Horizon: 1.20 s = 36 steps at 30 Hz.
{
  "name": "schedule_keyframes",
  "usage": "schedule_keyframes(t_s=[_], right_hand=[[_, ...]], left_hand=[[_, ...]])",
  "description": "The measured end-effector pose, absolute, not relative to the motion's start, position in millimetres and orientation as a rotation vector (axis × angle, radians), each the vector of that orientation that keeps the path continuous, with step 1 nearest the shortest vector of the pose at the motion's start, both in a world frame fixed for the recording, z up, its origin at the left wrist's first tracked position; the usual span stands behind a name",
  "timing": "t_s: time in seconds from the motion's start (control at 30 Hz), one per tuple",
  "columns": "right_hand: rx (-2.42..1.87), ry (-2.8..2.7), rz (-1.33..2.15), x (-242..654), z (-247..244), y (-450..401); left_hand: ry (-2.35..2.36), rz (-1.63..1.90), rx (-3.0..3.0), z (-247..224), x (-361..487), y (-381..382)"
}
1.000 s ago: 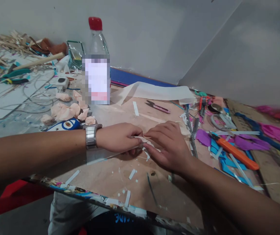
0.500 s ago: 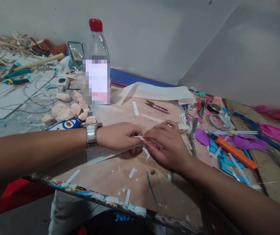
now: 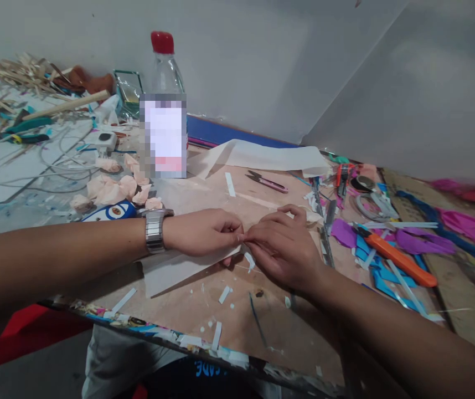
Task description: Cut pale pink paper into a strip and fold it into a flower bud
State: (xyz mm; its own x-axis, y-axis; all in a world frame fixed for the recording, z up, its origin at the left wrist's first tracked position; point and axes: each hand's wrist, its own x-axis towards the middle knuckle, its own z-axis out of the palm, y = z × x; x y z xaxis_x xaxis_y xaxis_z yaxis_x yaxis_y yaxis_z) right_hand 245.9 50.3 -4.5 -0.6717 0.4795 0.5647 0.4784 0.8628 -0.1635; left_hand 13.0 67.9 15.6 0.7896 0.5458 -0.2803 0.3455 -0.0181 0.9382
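Note:
My left hand (image 3: 208, 233), with a metal-band watch (image 3: 154, 230) on its wrist, is closed in a pinch on a sheet of thin white paper (image 3: 171, 271). The sheet hangs out below the hand and wrist, over the wooden board. My right hand (image 3: 283, 244) meets the left at the fingertips, thumb and forefinger pressed together at the paper's edge. Its other fingers are bent above the board. The pinched edge is mostly hidden by the fingers. A small curled white scrap (image 3: 249, 261) lies just under the fingertips.
Thread snips (image 3: 267, 182) and a long white paper piece (image 3: 262, 155) lie behind my hands. A red-capped bottle (image 3: 166, 72) stands behind a blurred phone (image 3: 165, 138). Crumpled peach paper (image 3: 108, 188) is at left. An orange-handled cutter (image 3: 399, 257) and coloured scraps lie right.
The white sheet has swung slightly, its lower left corner now hanging lower and more of it showing under my left wrist. My fingertips have drawn closer in the pinch.

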Motion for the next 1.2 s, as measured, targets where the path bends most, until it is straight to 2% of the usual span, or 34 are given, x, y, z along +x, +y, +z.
schedule_keyframes(t_s=[0.4,1.03,1.2], right_hand=[[-0.749,-2.397,-0.017,244.5,-4.0,49.1],[-0.781,-2.399,-0.049,245.5,-3.8,48.5],[-0.808,-2.407,-0.032,245.5,-4.0,48.6]], left_hand=[[0.833,0.241,1.864,19.4,9.9,70.9],[0.686,0.22,1.315,11.5,11.7,71.8],[0.83,0.246,1.647,17.6,12.2,71.4]])
